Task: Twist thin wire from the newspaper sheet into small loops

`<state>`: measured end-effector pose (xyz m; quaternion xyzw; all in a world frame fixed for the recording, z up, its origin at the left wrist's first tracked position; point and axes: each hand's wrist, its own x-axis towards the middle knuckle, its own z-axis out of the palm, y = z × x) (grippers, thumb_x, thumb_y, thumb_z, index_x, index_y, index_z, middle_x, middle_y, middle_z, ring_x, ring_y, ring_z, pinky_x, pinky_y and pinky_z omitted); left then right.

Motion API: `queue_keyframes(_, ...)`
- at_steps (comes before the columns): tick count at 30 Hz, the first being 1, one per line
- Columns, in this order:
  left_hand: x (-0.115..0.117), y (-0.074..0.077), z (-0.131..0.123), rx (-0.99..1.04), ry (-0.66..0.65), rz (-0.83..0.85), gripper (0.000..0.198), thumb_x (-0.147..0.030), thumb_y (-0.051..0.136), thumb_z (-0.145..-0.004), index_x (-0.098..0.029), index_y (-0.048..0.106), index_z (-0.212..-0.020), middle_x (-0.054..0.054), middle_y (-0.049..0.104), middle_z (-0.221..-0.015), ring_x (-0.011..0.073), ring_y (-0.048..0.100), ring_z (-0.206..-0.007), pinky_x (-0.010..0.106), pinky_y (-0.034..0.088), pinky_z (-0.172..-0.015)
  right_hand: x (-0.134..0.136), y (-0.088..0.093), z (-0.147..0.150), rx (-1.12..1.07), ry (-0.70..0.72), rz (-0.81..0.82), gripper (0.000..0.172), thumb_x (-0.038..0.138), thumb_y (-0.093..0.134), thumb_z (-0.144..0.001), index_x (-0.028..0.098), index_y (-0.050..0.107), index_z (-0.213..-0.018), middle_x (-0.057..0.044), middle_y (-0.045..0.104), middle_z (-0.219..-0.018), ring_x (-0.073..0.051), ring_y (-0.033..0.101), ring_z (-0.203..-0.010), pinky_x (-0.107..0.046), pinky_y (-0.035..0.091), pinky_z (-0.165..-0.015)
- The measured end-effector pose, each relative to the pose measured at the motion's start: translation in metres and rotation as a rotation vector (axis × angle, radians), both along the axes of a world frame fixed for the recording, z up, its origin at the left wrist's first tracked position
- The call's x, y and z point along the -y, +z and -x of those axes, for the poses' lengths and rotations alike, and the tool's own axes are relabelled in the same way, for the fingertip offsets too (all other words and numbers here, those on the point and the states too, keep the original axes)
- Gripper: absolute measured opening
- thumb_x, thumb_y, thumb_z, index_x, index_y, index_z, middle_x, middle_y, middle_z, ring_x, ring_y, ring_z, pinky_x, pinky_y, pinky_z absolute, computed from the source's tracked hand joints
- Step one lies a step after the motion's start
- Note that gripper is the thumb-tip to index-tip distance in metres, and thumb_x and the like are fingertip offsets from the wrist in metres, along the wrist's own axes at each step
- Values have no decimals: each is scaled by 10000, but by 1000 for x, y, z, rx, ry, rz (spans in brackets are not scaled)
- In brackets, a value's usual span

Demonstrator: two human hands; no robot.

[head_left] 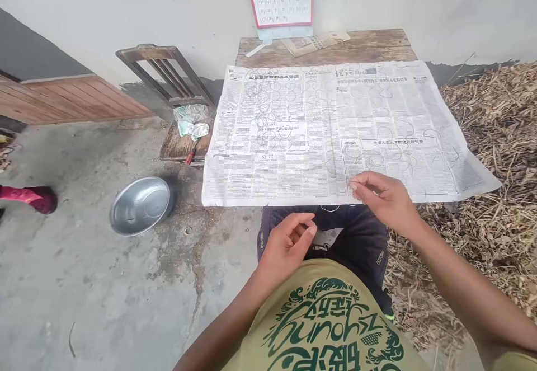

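A large sheet of newspaper (277, 178) is spread over a wooden table, with several thin dark looped strands or rings lying across it. My right hand (386, 197) is at the paper's near edge, thumb and forefinger pinched together; what they hold is too fine to make out. Below that edge, over my lap, my left hand (291, 239) has its fingers curled and the thumb close to the fingertips. Whatever may be in them is too small to tell. A thin pale curved strand (330, 209) shows between the two hands, just under the table edge.
At the left stands a wooden chair (168, 150) bearing crumpled cloth or plastic (192, 119) and a red-handled tool (191, 154). A metal basin (142, 206) sits on the concrete floor. Dry stalks (499, 147) are heaped at the right. Another person's foot (42, 198) shows far left.
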<state>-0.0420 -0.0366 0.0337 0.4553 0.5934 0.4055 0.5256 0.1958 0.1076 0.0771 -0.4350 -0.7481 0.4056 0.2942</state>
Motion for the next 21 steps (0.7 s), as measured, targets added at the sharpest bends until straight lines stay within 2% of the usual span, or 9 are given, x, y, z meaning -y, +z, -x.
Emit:
queue_keyframes(3,7,-9,3,-141,-3,-89,294,-428,624,-1091,-228,770,-1249,64,763,-1055,161,652,-795,291,537,-702,-52,13,19,57,38,1,280,415,674,-1056,224,701,-854,-11,677,-751,-161,560,-653,-326,429,-606)
queue_keyframes(5,11,-18,5,-187,-30,-90,284,-417,606,-1099,-222,784,-1203,61,765,-1017,169,657,-783,296,530,-690,-87,14,36,90,109,-54,282,424,674,-1056,224,703,-859,-9,685,-753,-154,539,-633,-333,422,-604)
queue_keyframes(11,20,-49,6,-228,-55,-73,299,-395,567,-1107,-208,799,-1137,87,787,-1013,218,719,-876,334,565,-745,-175,-3,86,262,376,-224,259,389,630,-1083,239,710,-887,-32,722,-878,-192,602,-751,-381,480,-691)
queue_keyframes(14,20,-58,10,-236,-52,-60,296,-383,564,-1107,-211,805,-1124,86,796,-999,222,737,-869,337,581,-756,-202,-13,107,358,489,-260,298,372,607,-1101,238,671,-843,-39,704,-903,-202,593,-784,-402,489,-731)
queue_keyframes(18,16,-65,21,-230,-25,-51,314,-399,561,-1105,-209,809,-1137,100,811,-1047,235,764,-895,342,604,-763,-222,-26,129,438,583,-326,394,407,553,-1130,235,616,-781,-60,632,-876,-199,533,-743,-414,486,-706)
queue_keyframes(21,11,-68,29,-246,-9,-46,311,-396,563,-1106,-208,807,-1147,99,819,-1065,242,770,-922,358,609,-801,-225,-29,135,455,554,-385,251,375,561,-1119,238,678,-944,-94,649,-1032,-237,595,-866,-443,537,-769)
